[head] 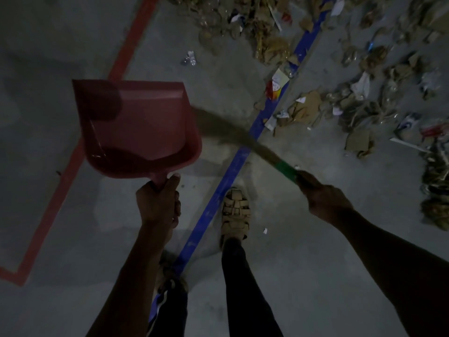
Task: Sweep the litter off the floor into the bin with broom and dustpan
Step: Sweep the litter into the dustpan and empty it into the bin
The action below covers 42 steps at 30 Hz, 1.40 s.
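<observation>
The step in hand looks like the approach: the person stands w/ both tools raised, and no sweeping into the pan is begun yet. The left hand (158,203) is closed round the short handle of the dark red plastic dustpan (138,127), thumb up along the neck. The pan is held up off the grey concrete floor (315,251), mouth away from the person, and nothing is seen inside it. The right hand (328,203) grips the handle of the soft grass broom w/ green binding (243,139), fingers curled round it. The brush end is blurred, so prob. it is in motion; it points to the left, its tip just beside the right edge of the pan.

The litter of brown paper scraps, wrappers and clear plastic (352,98) lies ahead and to the right, well apart from both hands, mostly beyond the blue floor tape (233,173). One small clear wrapper (189,58) lies alone, ahead of the pan. A red tape line (48,203) runs at the left. No bin is in view.

Next move, in my judgement: lower the pan so its lip lies flat on the floor near the pile, then draw the broom through the scraps toward the mouth. Light paper can slide under the lip, so the edge must press down well.
</observation>
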Each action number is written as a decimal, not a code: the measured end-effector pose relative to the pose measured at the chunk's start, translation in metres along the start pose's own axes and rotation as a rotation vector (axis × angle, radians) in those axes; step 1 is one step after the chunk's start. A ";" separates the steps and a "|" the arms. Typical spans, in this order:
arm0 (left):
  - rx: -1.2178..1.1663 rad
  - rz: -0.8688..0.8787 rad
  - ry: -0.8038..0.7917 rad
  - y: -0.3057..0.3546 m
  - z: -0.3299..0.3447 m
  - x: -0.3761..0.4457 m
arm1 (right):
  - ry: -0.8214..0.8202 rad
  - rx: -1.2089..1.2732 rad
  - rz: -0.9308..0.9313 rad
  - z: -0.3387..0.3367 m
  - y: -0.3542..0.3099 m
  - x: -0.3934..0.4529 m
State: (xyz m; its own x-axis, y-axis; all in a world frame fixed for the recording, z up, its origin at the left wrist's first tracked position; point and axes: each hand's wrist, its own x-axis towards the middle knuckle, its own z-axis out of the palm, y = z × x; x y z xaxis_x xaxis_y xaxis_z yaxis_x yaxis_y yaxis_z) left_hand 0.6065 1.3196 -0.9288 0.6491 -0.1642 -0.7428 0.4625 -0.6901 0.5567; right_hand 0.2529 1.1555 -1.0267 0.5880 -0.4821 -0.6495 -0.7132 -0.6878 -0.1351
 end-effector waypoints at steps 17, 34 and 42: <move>-0.022 0.045 -0.004 0.051 0.015 0.006 | 0.433 0.252 0.072 -0.058 -0.039 0.051; -0.149 0.135 -0.030 0.169 0.035 0.113 | 0.306 0.256 -0.114 -0.198 -0.144 0.282; -0.048 0.143 -0.070 0.208 0.011 0.160 | 0.163 0.356 0.188 -0.268 -0.168 0.352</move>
State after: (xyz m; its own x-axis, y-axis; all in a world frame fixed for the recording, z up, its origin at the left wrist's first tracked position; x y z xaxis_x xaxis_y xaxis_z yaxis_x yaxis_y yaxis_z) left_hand 0.8002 1.1416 -0.9362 0.6676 -0.3082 -0.6777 0.3978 -0.6218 0.6746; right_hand 0.6821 0.9561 -1.0325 0.4674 -0.6804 -0.5645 -0.8840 -0.3632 -0.2943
